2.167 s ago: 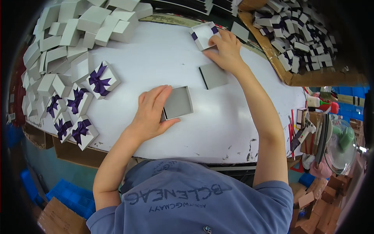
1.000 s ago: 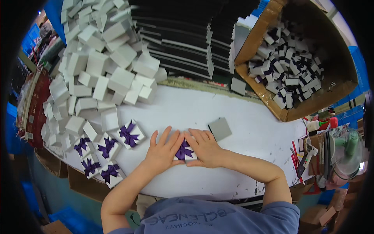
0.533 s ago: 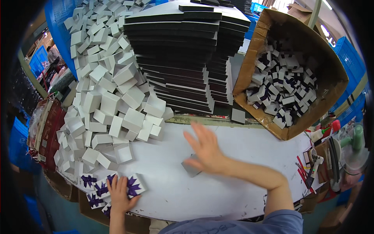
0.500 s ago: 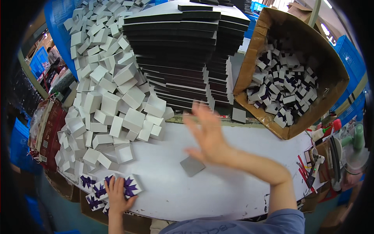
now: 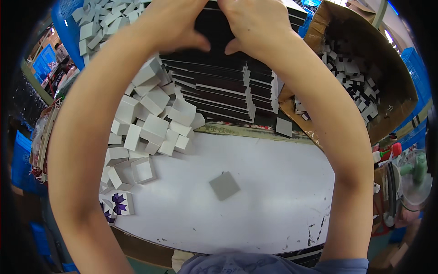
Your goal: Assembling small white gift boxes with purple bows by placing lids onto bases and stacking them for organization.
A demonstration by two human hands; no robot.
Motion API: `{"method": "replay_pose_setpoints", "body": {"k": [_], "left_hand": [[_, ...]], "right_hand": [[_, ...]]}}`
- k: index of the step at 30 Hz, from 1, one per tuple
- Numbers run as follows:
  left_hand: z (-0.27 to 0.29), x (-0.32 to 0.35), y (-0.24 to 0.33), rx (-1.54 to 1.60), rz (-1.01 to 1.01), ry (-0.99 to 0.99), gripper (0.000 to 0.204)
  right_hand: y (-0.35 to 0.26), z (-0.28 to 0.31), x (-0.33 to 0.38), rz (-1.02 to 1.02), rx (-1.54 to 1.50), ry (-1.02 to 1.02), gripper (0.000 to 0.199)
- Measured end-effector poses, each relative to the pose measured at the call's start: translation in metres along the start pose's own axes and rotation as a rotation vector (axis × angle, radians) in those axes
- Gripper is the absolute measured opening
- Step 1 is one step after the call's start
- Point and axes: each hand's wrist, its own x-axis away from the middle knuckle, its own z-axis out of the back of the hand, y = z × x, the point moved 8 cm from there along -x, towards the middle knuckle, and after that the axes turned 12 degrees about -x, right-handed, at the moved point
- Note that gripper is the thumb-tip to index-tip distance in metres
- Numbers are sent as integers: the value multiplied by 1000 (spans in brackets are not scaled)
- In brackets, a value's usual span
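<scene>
Both my hands are raised over the stack of black sheets (image 5: 214, 91) at the back of the table. My left hand (image 5: 180, 27) has its thumb stretched out toward the middle, apart from the palm. Facing it, my right hand (image 5: 255, 23) also holds its thumb away from the palm. The upper edge of the view cuts off the other fingers, and nothing shows in either hand. A grey square piece (image 5: 224, 186) lies flat on the white table (image 5: 269, 214). White boxes with purple bows (image 5: 121, 204) sit at the left front, partly behind my left forearm.
A heap of open white boxes (image 5: 155, 129) covers the left side. At the right back, a tilted cardboard carton (image 5: 392, 105) holds many small white-and-dark boxes. A small grey square (image 5: 284, 127) leans by the stack. A green fan (image 5: 413, 166) stands at the right.
My left hand has left the bow-topped boxes and risen to the stack. My right hand has moved up from mid-table to the same place. The grey square piece has stayed on the table.
</scene>
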Motion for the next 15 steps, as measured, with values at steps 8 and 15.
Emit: {"method": "replay_pose_setpoints", "body": {"k": [8,15], "left_hand": [[-36,-12,4,731,91,-419,95],[-57,10,-19,-75,497,-851,84]], "right_hand": [[35,-21,26,-13,-327,238,41],[46,-40,156,-7,-678,616,62]]}}
